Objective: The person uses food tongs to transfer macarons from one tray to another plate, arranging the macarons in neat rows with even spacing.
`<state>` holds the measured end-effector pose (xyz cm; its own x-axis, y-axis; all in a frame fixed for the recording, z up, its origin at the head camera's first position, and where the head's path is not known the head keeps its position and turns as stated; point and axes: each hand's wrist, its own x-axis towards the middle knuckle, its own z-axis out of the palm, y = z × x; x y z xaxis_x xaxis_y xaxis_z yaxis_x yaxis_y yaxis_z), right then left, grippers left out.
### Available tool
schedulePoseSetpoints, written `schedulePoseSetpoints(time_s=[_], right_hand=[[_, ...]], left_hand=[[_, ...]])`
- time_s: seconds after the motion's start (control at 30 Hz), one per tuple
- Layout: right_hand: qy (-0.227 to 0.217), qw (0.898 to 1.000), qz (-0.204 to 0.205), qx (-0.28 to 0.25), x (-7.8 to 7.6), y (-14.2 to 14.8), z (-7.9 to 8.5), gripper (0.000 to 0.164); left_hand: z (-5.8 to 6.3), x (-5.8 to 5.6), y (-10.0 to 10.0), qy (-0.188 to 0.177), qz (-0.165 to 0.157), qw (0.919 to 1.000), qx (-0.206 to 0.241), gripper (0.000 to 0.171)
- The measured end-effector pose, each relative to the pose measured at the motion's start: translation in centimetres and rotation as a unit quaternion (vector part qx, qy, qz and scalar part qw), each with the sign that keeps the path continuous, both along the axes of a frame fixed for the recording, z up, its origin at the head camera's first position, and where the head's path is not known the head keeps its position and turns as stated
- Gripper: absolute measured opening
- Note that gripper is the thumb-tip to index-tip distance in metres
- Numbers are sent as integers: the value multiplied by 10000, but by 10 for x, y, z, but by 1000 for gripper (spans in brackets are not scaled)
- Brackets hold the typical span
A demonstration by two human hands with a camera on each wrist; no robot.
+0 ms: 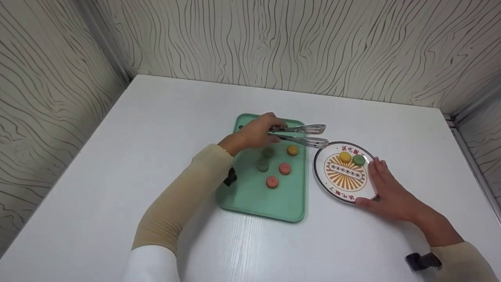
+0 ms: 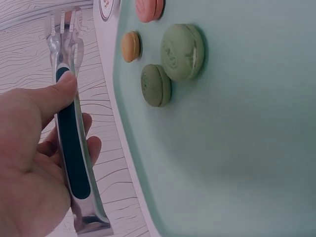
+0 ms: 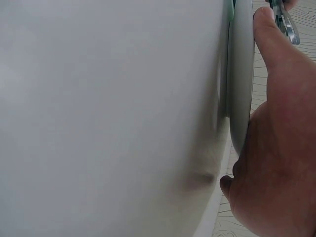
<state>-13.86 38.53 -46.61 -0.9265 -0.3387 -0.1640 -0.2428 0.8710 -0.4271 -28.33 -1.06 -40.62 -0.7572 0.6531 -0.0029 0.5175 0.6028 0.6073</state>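
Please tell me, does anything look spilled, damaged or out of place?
Nothing stands out. The macarons sit on the tray and plate; none looks broken, and none shows on the table. The left hand holds the tongs.

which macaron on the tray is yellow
In the head view, the macaron nearest the right edge of the tray; pink ones and green ones lie farther left.

Left hand (image 2: 34, 153) grips metal tongs (image 2: 74, 153); green tray (image 2: 242, 158) holds two green macarons (image 2: 178, 52), yellow macaron (image 2: 129, 47), pink macaron (image 2: 146, 9).
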Motion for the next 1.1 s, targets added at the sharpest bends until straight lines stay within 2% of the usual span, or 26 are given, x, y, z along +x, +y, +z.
schedulePoseSetpoints(time_s=[0.53,1.1], right_hand=[[-9,10000,-56,-54,0,0,0,116],[-71,9999,-83,73,-1,-2,1,118]], left_hand=[[-6,0,-20,180,-140,9997,133,39],[-9,6,-43,-129,200,9995,219,40]])
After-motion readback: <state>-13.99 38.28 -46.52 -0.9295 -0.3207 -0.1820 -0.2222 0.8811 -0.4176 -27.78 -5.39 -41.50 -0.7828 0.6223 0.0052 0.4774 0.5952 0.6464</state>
